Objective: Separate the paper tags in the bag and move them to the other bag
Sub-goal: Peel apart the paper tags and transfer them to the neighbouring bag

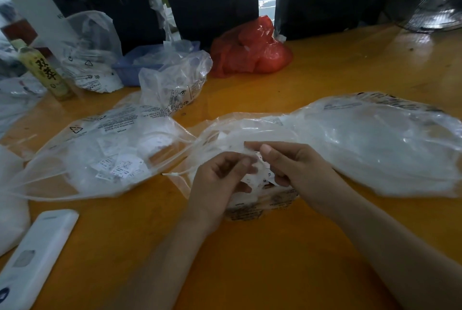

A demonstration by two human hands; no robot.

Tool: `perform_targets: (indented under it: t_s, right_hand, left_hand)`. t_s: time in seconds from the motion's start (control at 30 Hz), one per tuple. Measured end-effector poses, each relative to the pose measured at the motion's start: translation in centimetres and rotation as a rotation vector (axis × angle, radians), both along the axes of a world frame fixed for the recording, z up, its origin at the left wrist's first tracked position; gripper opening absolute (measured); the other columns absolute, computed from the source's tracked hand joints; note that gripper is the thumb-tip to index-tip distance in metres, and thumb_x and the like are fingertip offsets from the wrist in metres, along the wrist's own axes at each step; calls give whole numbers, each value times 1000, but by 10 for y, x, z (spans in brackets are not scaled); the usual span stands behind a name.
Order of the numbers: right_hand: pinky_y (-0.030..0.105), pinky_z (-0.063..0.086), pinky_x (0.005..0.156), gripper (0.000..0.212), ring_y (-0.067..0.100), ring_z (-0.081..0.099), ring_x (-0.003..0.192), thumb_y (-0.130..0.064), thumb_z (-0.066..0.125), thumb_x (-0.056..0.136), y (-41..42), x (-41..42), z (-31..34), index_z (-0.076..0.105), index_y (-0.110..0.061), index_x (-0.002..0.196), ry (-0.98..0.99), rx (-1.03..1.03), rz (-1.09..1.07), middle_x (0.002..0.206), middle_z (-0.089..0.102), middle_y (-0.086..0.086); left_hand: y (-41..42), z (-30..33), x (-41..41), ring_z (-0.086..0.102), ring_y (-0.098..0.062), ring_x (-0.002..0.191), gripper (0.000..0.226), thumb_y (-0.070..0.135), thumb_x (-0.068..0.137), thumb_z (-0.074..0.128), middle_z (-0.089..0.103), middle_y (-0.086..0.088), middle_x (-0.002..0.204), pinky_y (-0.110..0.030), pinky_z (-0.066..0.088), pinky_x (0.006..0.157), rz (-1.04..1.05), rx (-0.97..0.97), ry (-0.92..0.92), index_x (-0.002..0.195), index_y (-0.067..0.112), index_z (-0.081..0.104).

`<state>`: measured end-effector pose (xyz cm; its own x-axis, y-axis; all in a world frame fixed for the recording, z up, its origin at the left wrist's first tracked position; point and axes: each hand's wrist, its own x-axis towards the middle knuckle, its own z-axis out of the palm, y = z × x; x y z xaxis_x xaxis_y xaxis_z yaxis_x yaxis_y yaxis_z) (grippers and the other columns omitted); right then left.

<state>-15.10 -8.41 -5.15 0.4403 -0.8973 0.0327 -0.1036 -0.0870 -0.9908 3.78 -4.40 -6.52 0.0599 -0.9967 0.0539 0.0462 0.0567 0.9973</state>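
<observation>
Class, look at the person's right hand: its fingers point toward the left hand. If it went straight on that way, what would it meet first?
Most likely the paper tags it pinches, then the left hand just beyond; depth between the hands is unclear.

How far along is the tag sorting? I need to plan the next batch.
Done: loose white paper tags lie in the clear plastic bag on the left. In hand: both hands pinch joined tags. Left: how much the right clear bag holds is unclear.
</observation>
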Motion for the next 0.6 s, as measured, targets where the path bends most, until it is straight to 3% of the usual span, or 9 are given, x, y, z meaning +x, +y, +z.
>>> perform_targets:
  t_s: [0.07, 0.13, 0.2, 0.3, 0.37, 0.43, 0.6]
  right_hand:
    - [31, 44, 59, 27, 21, 45, 60, -55, 51, 101, -3, 1, -3, 72, -47, 117, 96, -108, -92, 72, 59, -7]
    - [26, 54, 69, 23, 5, 58, 72, -41, 53, 104, -6, 4, -10, 73, -36, 116, 381, -407, -184, 95, 70, -14]
    - [29, 53, 89, 26, 8, 58, 98, -31, 55, 104, -7, 11, -15, 70, -27, 125, 639, -637, -148, 117, 67, -8]
    - [37, 42, 106, 45, 21, 44, 126, -41, 49, 105, -10, 23, -27, 49, -29, 148, 906, -707, -19, 138, 48, 0]
    - [42, 38, 107, 49, 25, 41, 125, -49, 47, 103, -12, 26, -30, 47, -31, 148, 983, -730, -11, 136, 43, 1]
    - [42, 40, 103, 42, 24, 45, 116, -50, 51, 101, -13, 23, -28, 59, -32, 138, 973, -765, -35, 125, 47, 0]
    - [39, 52, 88, 27, 18, 62, 91, -40, 52, 104, -12, 19, -20, 73, -26, 115, 920, -805, -82, 98, 70, -3]
  left_hand:
    - [-3, 2, 3, 77, -19, 96, 11, 31, 87, 74, 80, -5, 106, -21, 56, 58, 68, 37, 140, 93, 24, 79]
    - [-5, 1, 7, 79, -20, 92, 8, 19, 89, 74, 80, -10, 106, -19, 56, 54, 146, 65, 253, 96, 15, 75]
    - [-7, 0, 10, 80, -21, 89, 10, 10, 89, 74, 80, -13, 104, -19, 59, 58, 182, 64, 343, 99, 10, 71]
    - [-9, -1, 13, 80, -26, 90, 23, 10, 82, 75, 79, -20, 103, -22, 63, 68, 199, 42, 485, 105, 8, 72]
    - [-11, -2, 14, 79, -29, 92, 21, 9, 81, 75, 78, -22, 103, -24, 63, 74, 201, 22, 524, 101, 10, 78]
    - [-12, -4, 14, 79, -32, 94, 17, 14, 80, 78, 78, -22, 101, -25, 63, 76, 199, 2, 499, 96, 9, 81]
    - [-11, -4, 13, 79, -29, 95, 16, 29, 82, 78, 80, -17, 100, -27, 63, 77, 191, 5, 455, 90, 15, 83]
